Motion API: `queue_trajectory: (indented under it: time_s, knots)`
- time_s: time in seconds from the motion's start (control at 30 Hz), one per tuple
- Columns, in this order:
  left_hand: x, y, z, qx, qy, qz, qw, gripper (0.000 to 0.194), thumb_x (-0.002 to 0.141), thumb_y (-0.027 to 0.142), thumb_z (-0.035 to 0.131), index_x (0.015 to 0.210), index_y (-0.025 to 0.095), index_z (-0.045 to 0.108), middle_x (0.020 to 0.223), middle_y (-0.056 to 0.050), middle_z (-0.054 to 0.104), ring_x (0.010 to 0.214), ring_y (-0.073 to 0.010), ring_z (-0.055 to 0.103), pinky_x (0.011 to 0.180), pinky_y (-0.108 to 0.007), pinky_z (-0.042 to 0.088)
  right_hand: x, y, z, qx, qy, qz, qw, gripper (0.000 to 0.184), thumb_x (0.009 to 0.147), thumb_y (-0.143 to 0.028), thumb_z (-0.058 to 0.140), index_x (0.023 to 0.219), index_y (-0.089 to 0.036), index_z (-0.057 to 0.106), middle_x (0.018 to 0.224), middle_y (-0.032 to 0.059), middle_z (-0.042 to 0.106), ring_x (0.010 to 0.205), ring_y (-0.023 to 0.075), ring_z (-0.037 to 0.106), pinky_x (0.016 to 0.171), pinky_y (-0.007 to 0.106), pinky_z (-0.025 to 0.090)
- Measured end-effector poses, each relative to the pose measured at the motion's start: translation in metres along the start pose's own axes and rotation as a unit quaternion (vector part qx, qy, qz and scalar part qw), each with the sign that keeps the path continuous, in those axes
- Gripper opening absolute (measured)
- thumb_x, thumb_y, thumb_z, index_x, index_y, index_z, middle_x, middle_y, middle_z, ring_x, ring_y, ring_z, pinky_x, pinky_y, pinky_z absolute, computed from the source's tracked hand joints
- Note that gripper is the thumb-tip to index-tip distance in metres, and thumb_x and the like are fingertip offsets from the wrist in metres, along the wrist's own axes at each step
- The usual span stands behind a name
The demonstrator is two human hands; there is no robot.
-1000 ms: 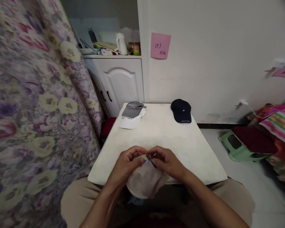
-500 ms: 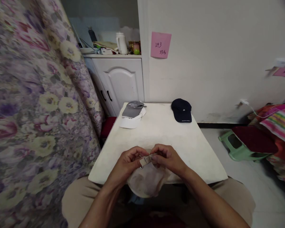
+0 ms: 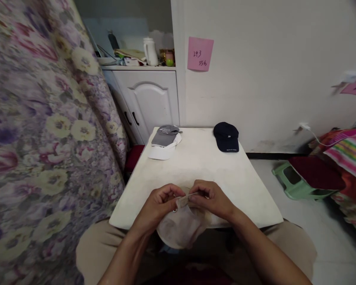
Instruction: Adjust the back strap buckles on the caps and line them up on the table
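A beige cap (image 3: 180, 226) hangs at the near edge of the table, its back strap raised between both hands. My left hand (image 3: 161, 201) pinches the left part of the strap, close to a small metal ring or buckle. On the other part of the strap, my right hand (image 3: 209, 198) is closed with thumb and fingertips together. The hands nearly meet, and the fingers hide part of the strap. At the far left of the table, a grey cap (image 3: 165, 135) rests on a white cap (image 3: 161, 153). A navy cap (image 3: 226, 137) lies at the far right.
The cream table (image 3: 192, 168) stands against the wall. A floral curtain (image 3: 53, 150) hangs close on the left. Behind is a white cabinet (image 3: 151, 99) bearing a white jug (image 3: 150, 52). To the right stands a green stool (image 3: 293, 180) with a dark red top.
The strap has turned slightly between my fingers, its right part now seen nearly edge-on. The cap's body has shifted a little to the left. Both hands keep their grip.
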State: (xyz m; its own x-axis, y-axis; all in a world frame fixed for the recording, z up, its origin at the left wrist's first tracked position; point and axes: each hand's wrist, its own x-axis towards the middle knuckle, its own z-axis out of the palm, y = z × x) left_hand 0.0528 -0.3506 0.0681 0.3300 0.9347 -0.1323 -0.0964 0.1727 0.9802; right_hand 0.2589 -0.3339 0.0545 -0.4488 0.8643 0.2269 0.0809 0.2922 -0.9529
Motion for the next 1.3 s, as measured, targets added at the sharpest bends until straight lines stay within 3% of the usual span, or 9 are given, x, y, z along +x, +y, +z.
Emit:
queue_trajectory:
  time_s: [0.5, 0.77, 1.07, 1.3]
  knots:
    - [-0.003, 0.002, 0.006, 0.018, 0.011, -0.012, 1.000, 0.017, 0.072, 0.027, 0.076, 0.082, 0.017, 0.067, 0.071, 0.001, 0.064, 0.063, -0.0118, 0.053, 0.057, -0.021, 0.038, -0.002, -0.008, 0.003, -0.014, -0.011, -0.010, 1.000, 0.010, 0.082, -0.028, 0.067, 0.081, -0.019, 0.070, 0.076, 0.0003, 0.061, 0.065, 0.0123, 0.052, 0.058, 0.024, 0.039]
    - [-0.003, 0.001, -0.001, 0.035, 0.006, 0.012, 0.999, 0.016, 0.071, 0.027, 0.076, 0.081, 0.016, 0.070, 0.075, -0.001, 0.065, 0.068, -0.0133, 0.056, 0.062, -0.022, 0.041, -0.005, -0.003, -0.002, -0.088, -0.006, -0.001, 0.996, 0.006, 0.083, -0.021, 0.062, 0.081, -0.019, 0.068, 0.073, -0.0003, 0.063, 0.062, 0.0119, 0.051, 0.055, 0.024, 0.037]
    - [-0.009, 0.005, 0.003, 0.086, 0.049, 0.018, 0.995, 0.017, 0.077, 0.031, 0.070, 0.088, 0.017, 0.070, 0.077, -0.001, 0.065, 0.068, -0.0144, 0.053, 0.062, -0.023, 0.040, -0.006, 0.017, -0.005, 0.035, 0.057, 0.066, 0.996, 0.017, 0.086, -0.035, 0.061, 0.086, -0.018, 0.062, 0.063, -0.0023, 0.056, 0.057, 0.0119, 0.050, 0.054, 0.024, 0.038]
    - [-0.006, -0.003, 0.006, 0.049, 0.053, 0.015, 0.997, 0.016, 0.074, 0.029, 0.074, 0.083, 0.017, 0.067, 0.070, 0.002, 0.059, 0.063, -0.0116, 0.049, 0.059, -0.021, 0.037, -0.010, 0.006, 0.013, 0.095, 0.032, 0.080, 0.992, 0.032, 0.069, -0.026, 0.079, 0.097, -0.021, 0.066, 0.065, -0.0051, 0.053, 0.056, 0.0093, 0.044, 0.053, 0.022, 0.036]
